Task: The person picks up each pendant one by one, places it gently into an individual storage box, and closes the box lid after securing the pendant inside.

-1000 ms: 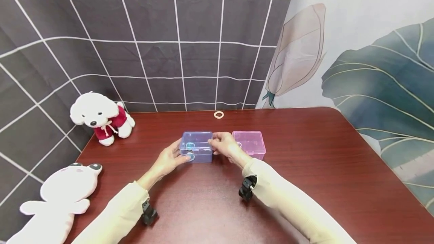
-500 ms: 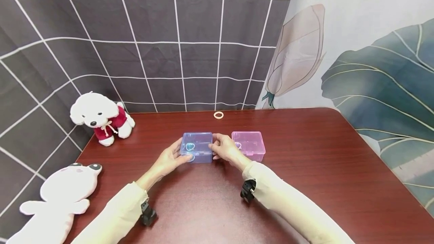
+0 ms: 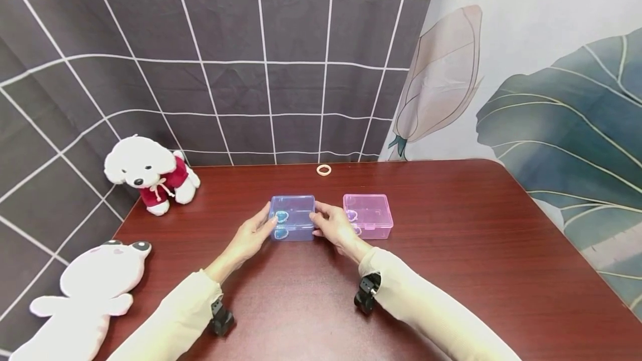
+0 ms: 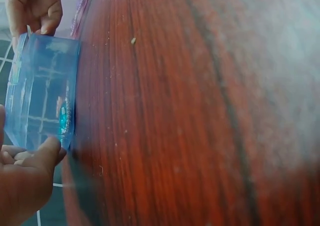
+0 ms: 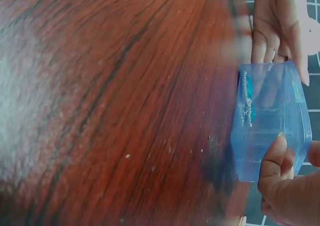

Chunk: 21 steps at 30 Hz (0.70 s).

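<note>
A see-through blue plastic box (image 3: 297, 208) stands on the table with its hinged lid down. Inside it, near the front left, lies a small blue ornament (image 3: 281, 234) with a beaded white edge. My left hand (image 3: 249, 238) grips the box's left side, the thumb at the lid's left edge. From the right, my right hand (image 3: 337, 231) holds the other end, thumb near the lid's right edge. Both wrist views show the blue box (image 4: 52, 81) between the two hands. Beside my right hand stands a lidded pink box (image 3: 369, 213) with a purple ornament (image 3: 352, 215) in it.
A pale ring (image 3: 324, 170) lies near the back edge of the dark red table (image 3: 476, 238). A plush dog (image 3: 145, 171) in a red top sits at the back left. Closer in on the left lies a white plush toy (image 3: 95, 288). A grey checked curtain (image 3: 220, 88) hangs behind.
The blue box's lid, slightly raised one second ago, has come down flush. My left thumb has moved up from the box's front to the lid's edge. The right hand has barely moved.
</note>
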Motion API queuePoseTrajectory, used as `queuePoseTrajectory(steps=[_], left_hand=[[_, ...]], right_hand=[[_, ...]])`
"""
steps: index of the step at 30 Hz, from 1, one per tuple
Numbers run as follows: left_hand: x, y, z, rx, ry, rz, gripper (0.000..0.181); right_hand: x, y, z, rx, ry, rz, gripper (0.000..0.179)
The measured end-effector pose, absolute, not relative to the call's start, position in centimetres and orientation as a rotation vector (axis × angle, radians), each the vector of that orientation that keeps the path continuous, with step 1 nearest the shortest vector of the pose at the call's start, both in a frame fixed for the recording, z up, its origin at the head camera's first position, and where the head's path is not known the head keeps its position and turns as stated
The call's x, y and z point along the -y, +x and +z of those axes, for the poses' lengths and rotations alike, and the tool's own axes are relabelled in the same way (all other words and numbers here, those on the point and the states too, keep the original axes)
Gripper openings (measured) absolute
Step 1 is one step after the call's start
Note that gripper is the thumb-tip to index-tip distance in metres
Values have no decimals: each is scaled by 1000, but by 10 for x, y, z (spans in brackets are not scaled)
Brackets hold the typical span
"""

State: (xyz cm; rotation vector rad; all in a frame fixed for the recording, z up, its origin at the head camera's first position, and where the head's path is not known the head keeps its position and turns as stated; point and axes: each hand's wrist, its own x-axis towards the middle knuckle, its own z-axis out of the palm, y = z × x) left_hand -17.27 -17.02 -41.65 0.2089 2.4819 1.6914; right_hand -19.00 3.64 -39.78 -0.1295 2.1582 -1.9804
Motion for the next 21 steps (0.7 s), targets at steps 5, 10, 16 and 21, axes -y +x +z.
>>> queuePoseTrajectory(steps=[5,10,16,21], left_hand=[[170,-172,-415,-2455,210,1724,61],[168,-172,-415,-2472,197,1711,60],[166,-173,-418,-2468,202,1729,60],[169,-175,-416,-2461,173,1742,61]], right_hand=[[-36,-189,-398,-2199,-170,-1967,45],[-38,-186,-402,-2141,-141,-2007,47],[-37,-184,-408,-2075,-116,-2089,49],[-31,-182,-405,-2273,-163,-1968,47]])
